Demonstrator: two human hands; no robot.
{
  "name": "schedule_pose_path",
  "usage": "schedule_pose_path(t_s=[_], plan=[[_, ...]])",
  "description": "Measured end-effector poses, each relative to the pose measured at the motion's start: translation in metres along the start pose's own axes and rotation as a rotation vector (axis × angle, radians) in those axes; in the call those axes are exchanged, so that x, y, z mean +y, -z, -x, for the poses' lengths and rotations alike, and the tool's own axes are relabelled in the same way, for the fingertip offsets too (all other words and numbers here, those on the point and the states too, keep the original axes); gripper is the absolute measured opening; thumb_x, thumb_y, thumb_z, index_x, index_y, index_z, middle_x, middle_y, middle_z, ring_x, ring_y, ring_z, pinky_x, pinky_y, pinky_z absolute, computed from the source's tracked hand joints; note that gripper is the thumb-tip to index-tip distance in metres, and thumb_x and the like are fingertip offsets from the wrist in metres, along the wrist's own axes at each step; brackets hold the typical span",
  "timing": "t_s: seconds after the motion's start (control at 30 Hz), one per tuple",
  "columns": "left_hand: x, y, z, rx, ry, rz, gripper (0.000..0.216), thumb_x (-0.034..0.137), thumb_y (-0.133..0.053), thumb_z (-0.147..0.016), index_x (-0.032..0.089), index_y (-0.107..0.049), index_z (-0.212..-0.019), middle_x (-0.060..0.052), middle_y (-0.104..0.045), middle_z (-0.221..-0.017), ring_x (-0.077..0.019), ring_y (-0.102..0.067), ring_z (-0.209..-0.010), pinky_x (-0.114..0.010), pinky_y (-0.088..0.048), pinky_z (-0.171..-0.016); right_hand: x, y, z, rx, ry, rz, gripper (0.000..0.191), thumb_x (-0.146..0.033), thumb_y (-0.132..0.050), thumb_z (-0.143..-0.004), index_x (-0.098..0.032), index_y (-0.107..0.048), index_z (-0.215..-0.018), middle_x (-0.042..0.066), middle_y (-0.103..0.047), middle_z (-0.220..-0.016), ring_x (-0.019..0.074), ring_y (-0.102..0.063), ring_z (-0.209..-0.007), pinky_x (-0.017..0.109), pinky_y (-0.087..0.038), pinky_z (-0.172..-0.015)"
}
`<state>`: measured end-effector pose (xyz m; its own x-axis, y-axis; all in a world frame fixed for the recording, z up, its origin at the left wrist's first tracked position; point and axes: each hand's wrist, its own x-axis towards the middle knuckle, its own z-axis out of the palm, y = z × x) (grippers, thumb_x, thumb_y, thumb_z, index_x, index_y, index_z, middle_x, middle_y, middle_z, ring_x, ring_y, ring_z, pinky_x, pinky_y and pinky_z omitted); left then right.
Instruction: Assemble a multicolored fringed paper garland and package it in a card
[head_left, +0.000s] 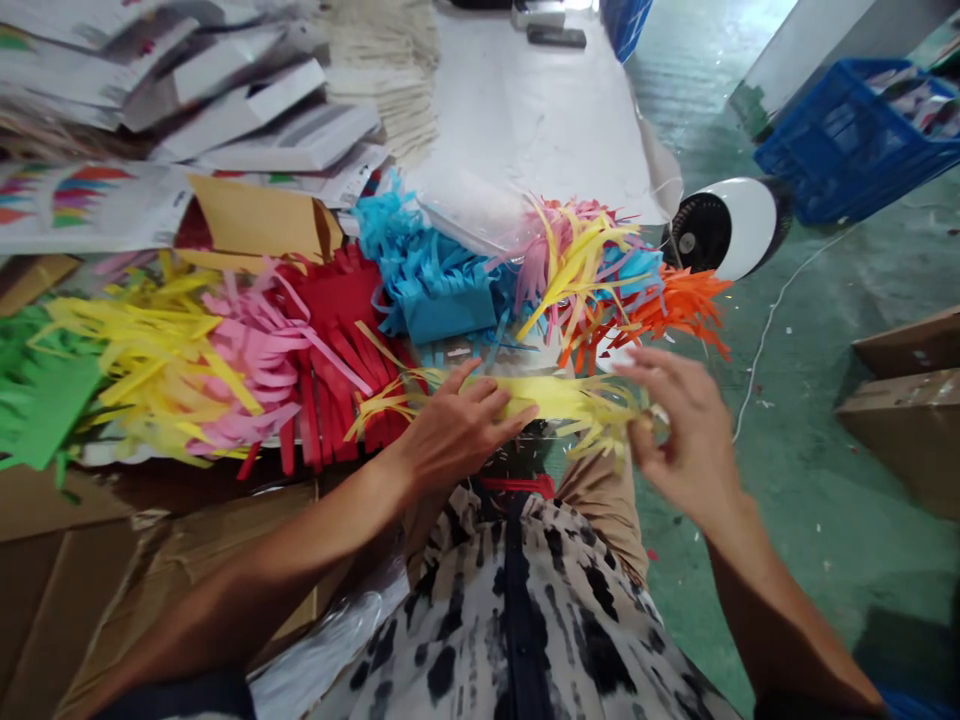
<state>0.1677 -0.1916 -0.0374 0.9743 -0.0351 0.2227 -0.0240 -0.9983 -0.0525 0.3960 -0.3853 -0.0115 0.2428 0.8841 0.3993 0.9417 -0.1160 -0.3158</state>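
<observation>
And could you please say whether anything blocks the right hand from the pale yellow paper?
Nothing visible does: the right hand is at one fringed end of the pale yellow paper, the left hand on it.

left forearm [315, 560] slanted up from lower left, bare to elbow area. left hand [457, 420] lay back uppermost, fingers bent, pointing rightward. right forearm [772, 610] rose from lower right, leaning inward. right hand [686, 430] stood apart from left, fingers curved, thumb [645, 450] below, fingertips slightly blurred.
</observation>
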Motion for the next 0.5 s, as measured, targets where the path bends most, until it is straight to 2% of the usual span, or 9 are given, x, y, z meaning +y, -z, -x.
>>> schedule_pose_path(t_s=[0.07, 0.13, 0.23, 0.33, 0.43, 0.5], plan=[[0.004, -0.001, -0.001, -0.001, 0.018, -0.004, 0.040, 0.024, -0.059, -0.102, 0.029, -0.066, -0.141, -0.010, -0.073, -0.116, -0.0282, -0.070, -0.109, -0.062, -0.045, -0.117, -0.018, -0.016, 0.007, -0.127, 0.195, 0.007, 0.053, -0.017, -0.054, -0.092, -0.026, -0.064, -0.144, 0.007, -0.070, -0.142, 0.0293, -0.063, -0.133, 0.051, -0.050, -0.112], [0.006, -0.004, -0.001, 0.006, 0.032, 0.002, 0.039, 0.030, -0.061, -0.102, 0.029, -0.067, -0.141, -0.011, -0.073, -0.118, -0.0298, -0.069, -0.112, -0.063, -0.044, -0.117, -0.029, -0.036, 0.013, -0.229, 0.255, 0.097, 0.047, -0.018, -0.052, -0.101, -0.024, -0.065, -0.145, 0.006, -0.070, -0.144, 0.0271, -0.062, -0.137, 0.048, -0.047, -0.118], [0.004, -0.009, 0.008, 0.030, 0.023, 0.027, 0.036, 0.037, -0.063, -0.102, 0.029, -0.070, -0.137, -0.011, -0.074, -0.124, -0.0301, -0.069, -0.118, -0.063, -0.043, -0.119, -0.027, -0.052, 0.022, -0.262, 0.198, 0.189, 0.045, -0.025, -0.051, -0.107, -0.024, -0.060, -0.152, 0.007, -0.065, -0.150, 0.0265, -0.059, -0.143, 0.050, -0.036, -0.127], [-0.012, -0.007, 0.030, 0.034, 0.041, 0.064, 0.031, 0.036, -0.064, -0.102, 0.031, -0.073, -0.131, -0.006, -0.076, -0.126, -0.0277, -0.070, -0.120, -0.060, -0.043, -0.121, -0.020, -0.051, 0.028, -0.277, 0.155, 0.198, 0.054, -0.037, -0.052, -0.109, -0.030, -0.046, -0.162, 0.006, -0.061, -0.154, 0.0285, -0.055, -0.147, 0.057, -0.024, -0.132], [-0.040, 0.006, 0.058, 0.002, 0.176, 0.143, 0.023, 0.035, -0.065, -0.101, 0.037, -0.078, -0.120, -0.001, -0.078, -0.126, -0.0257, -0.069, -0.124, -0.060, -0.038, -0.125, -0.017, -0.045, 0.031, -0.280, 0.170, 0.193, 0.059, -0.047, -0.049, -0.109, -0.027, -0.040, -0.165, 0.008, -0.059, -0.155, 0.0294, -0.054, -0.147, 0.058, -0.014, -0.134], [-0.056, 0.020, 0.072, 0.016, 0.270, 0.193, 0.018, 0.035, -0.065, -0.100, 0.035, -0.082, -0.105, -0.001, -0.078, -0.124, -0.0267, -0.068, -0.125, -0.059, -0.041, -0.122, -0.018, -0.043, 0.032, -0.279, 0.171, 0.201, 0.059, -0.048, -0.048, -0.109, -0.026, -0.042, -0.164, 0.010, -0.060, -0.155, 0.0301, -0.055, -0.147, 0.058, -0.011, -0.134]])
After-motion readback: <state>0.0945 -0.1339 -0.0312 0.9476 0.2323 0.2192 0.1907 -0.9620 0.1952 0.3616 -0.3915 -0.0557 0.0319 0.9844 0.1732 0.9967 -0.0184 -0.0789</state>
